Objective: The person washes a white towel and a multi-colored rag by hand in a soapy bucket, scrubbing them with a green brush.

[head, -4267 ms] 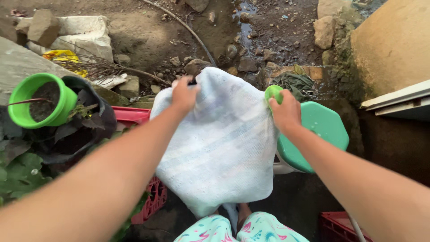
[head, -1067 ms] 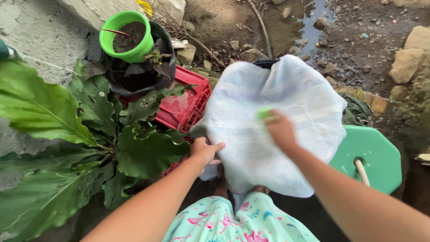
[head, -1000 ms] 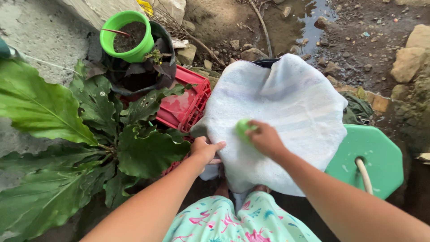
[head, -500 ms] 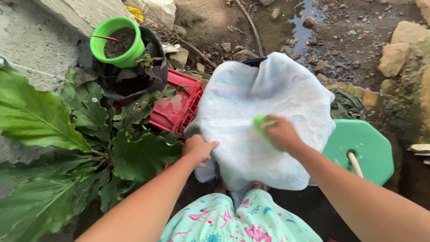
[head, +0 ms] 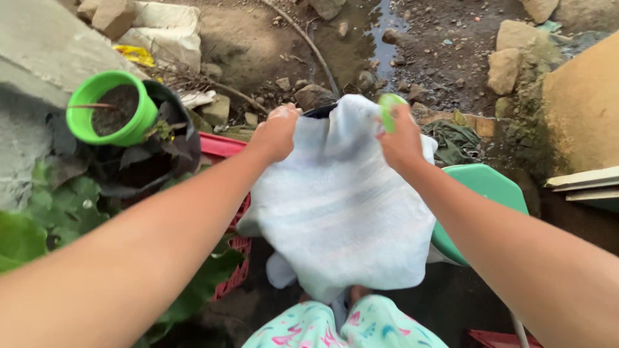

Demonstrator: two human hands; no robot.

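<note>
**Both hands at the far edge of a pale towel**

Ground (head: pixel 271 38): bare dirt and stones, with a puddle (head: pixel 383 38) at top centre.

Towel (head: pixel 342 212): pale blue-white, spread over a dark support that shows only at its far edge. The near part hangs down toward the person's patterned trousers (head: pixel 335 328).

Green stool (head: pixel 480 193): just right of the towel, partly covered by it and by the right forearm.

Red crate (head: pixel 225 151): left of the towel, partly under it, with leaves in front.

Green pot (head: pixel 109 116): filled with soil, well left of the towel.

Left hand (head: pixel 276 132): fingers closed on the towel's far left edge.

Right hand (head: pixel 401 138): fingers closed around a small green soap bar (head: pixel 389 106) at the far right edge. Cannot tell whether it also pinches the cloth.
</note>
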